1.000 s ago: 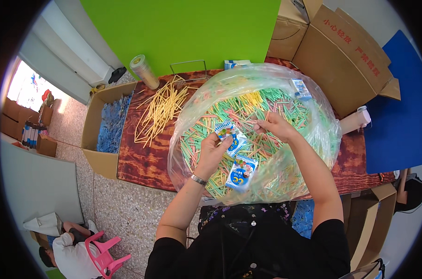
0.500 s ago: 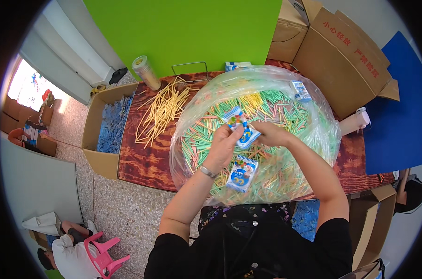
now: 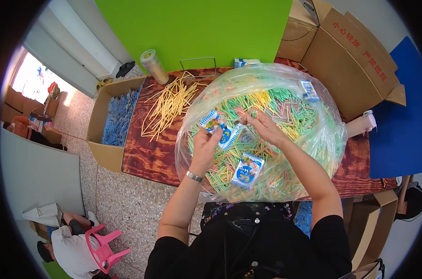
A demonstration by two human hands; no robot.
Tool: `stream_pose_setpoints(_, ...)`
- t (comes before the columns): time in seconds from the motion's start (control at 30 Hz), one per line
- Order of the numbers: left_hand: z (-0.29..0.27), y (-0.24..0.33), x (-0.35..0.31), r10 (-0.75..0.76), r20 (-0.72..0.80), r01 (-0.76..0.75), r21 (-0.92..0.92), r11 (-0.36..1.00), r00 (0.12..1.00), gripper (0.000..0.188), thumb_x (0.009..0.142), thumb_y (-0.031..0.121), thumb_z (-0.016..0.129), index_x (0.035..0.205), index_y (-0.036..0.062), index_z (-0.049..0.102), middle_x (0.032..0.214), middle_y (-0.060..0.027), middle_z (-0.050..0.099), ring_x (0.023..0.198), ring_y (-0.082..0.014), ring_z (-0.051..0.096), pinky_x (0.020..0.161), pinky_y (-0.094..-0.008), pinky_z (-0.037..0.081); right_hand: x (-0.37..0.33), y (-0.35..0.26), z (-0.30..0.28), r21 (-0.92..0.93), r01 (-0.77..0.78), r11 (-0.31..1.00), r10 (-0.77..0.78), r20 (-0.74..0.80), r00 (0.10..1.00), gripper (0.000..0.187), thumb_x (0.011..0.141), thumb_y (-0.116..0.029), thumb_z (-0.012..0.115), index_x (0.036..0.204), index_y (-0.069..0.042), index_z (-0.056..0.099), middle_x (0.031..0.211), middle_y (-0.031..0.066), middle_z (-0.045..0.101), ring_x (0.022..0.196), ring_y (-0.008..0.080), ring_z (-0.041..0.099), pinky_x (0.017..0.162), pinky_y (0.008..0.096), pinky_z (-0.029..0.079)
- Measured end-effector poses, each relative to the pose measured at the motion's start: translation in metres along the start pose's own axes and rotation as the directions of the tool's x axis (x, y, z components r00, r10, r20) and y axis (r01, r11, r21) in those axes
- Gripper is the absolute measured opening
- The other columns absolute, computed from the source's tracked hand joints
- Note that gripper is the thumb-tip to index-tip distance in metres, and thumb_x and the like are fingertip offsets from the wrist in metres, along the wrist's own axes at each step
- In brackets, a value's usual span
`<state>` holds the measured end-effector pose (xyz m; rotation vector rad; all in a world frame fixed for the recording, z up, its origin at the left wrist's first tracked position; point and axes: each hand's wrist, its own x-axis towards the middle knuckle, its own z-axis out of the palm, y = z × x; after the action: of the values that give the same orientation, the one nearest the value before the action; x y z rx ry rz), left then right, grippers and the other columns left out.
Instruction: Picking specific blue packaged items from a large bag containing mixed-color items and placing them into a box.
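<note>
My left hand [image 3: 205, 148] grips a small blue-and-white packet [image 3: 220, 129] with a colourful picture on it. To its right, my right hand [image 3: 266, 129] has its fingers pinched together; what they hold is too small to make out. Both hands are over a large clear plastic bag [image 3: 329, 139], opened wide and filled with short green, pink and yellow sticks [image 3: 285, 123]. A second blue-and-white packet [image 3: 248, 171] rests on the sticks close to my body. Another small packet [image 3: 308, 90] lies at the bag's far right rim.
Long pale-yellow sticks [image 3: 171, 109] are piled on the red-brown table [image 3: 143, 158]. Behind them stand a clear tape stack [image 3: 154, 66] and a wire stand [image 3: 198, 60]. Cardboard boxes [image 3: 348, 60] flank the right; one with blue wrappers [image 3: 118, 121] is left. A person [image 3: 73, 249] sits lower left.
My hands have moved apart: the left has gone left with the packet, while the right has let go of the packet and now pinches above the sticks. The whole view has shifted slightly.
</note>
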<state>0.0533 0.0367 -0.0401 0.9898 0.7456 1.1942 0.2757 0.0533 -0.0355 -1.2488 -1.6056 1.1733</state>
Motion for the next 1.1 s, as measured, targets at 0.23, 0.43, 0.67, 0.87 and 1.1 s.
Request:
stream_pose_setpoints(0.23, -0.008, -0.007, -0.021, -0.051, -0.063, 0.059, 0.121, 0.991, 0.997, 0.026, 0.091, 0.011, 0.064, 0.114, -0.0006, 0.061, 0.102, -0.0026, 0.066, 0.089, -0.0065, 0.059, 0.078, -0.0240, 0.048, 0.007, 0.019, 0.028, 0.128, -0.021, 0.992, 0.017, 0.029, 0.999, 0.013, 0.101, -0.020, 0.042, 0.106, -0.008, 0.045, 0.087, 0.0023, 0.054, 0.085, 0.0112, 0.053, 0.084, 0.0297, 0.044)
stream_pose_setpoints(0.43, -0.007, -0.011, -0.025, 0.048, -0.028, -0.033, 0.393, 0.919, 0.998, 0.025, 0.088, 0.004, 0.065, 0.113, 0.0006, 0.062, 0.098, -0.0019, 0.067, 0.085, -0.0056, 0.061, 0.073, -0.0223, 0.051, -0.001, 0.072, 0.029, -0.748, 0.299, 0.593, -0.288, 0.149, 0.946, 0.023, 0.094, -0.026, 0.055, 0.110, -0.011, 0.051, 0.140, 0.0080, 0.045, 0.132, 0.0343, 0.034, 0.105, 0.0521, 0.026)
stream_pose_setpoints(0.67, -0.011, -0.013, -0.026, 0.124, -0.036, -0.070, 0.660, 0.748, 0.992, 0.017, 0.084, 0.013, 0.073, 0.083, 0.0009, 0.060, 0.072, 0.0006, 0.060, 0.060, -0.0035, 0.051, 0.053, -0.0232, 0.044, -0.005, -0.005, 0.000, -0.340, 0.167, 0.925, -0.098, 0.210, 0.973, 0.029, 0.097, -0.029, 0.052, 0.114, -0.006, 0.047, 0.094, 0.0232, 0.060, 0.089, 0.0421, 0.058, 0.076, 0.0483, 0.044)
stream_pose_setpoints(0.87, 0.001, -0.002, -0.023, 0.335, 0.064, -0.259, 0.773, 0.579, 0.940, 0.025, 0.078, 0.012, 0.077, 0.075, 0.0005, 0.055, 0.063, -0.0027, 0.051, 0.054, -0.0087, 0.048, 0.049, -0.0273, 0.039, -0.013, -0.069, -0.027, -0.439, 0.232, 0.868, -0.075, 0.346, 0.935, 0.026, 0.097, -0.028, 0.053, 0.102, -0.003, 0.046, 0.080, 0.0244, 0.057, 0.079, 0.0445, 0.057, 0.066, 0.0500, 0.042)
stream_pose_setpoints(1.1, 0.006, 0.000, -0.018, 0.485, 0.231, -0.436, 0.821, 0.368, 0.844, 0.026, 0.074, 0.012, 0.080, 0.080, 0.0014, 0.057, 0.068, -0.0092, 0.056, 0.056, -0.0207, 0.055, 0.051, -0.0318, 0.043, 0.000, -0.111, -0.040, -0.577, 0.460, 0.675, -0.026, 0.604, 0.796, 0.024, 0.092, -0.022, 0.058, 0.098, 0.000, 0.053, 0.082, 0.0201, 0.062, 0.079, 0.0412, 0.060, 0.068, 0.0489, 0.046)
